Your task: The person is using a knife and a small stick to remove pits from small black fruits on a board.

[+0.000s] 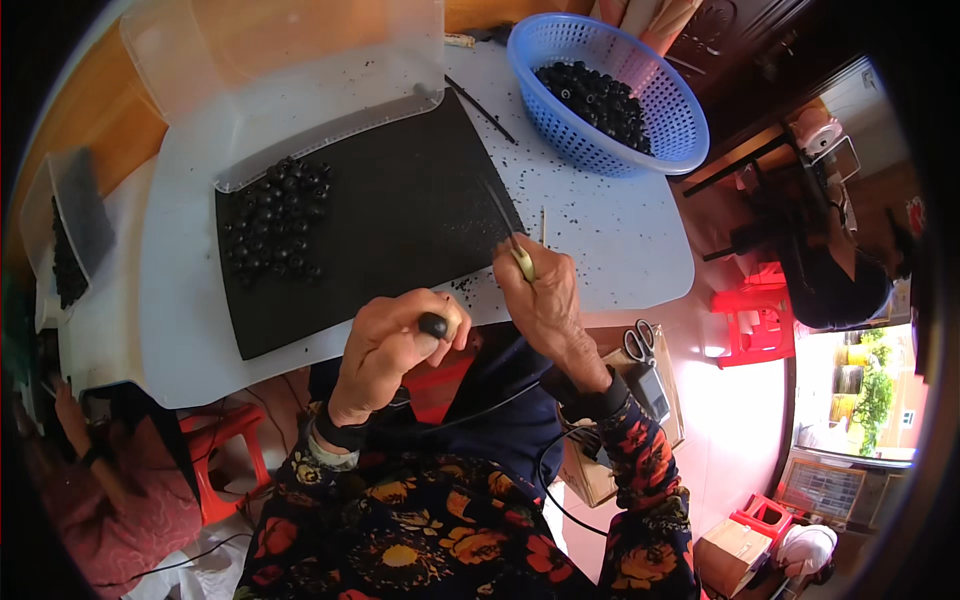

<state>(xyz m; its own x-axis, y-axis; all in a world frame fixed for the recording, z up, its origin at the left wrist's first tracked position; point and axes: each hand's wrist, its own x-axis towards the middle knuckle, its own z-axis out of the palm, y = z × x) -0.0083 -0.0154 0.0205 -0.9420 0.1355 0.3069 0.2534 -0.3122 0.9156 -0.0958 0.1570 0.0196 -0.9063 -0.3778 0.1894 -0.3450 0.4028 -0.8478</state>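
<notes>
At the near edge of the table, a black piece is pinched in the left hand and a knife is gripped, apart from it, in the right hand; trimming is presumably under way, for which the knife should be brought to the piece.

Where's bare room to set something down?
The middle of the black mat, between the clustered black pieces and the right hand; also the pale table strip left of the mat. Crowded: the mat's left end, and the table's crumb-strewn right side, with the blue basket.
</notes>
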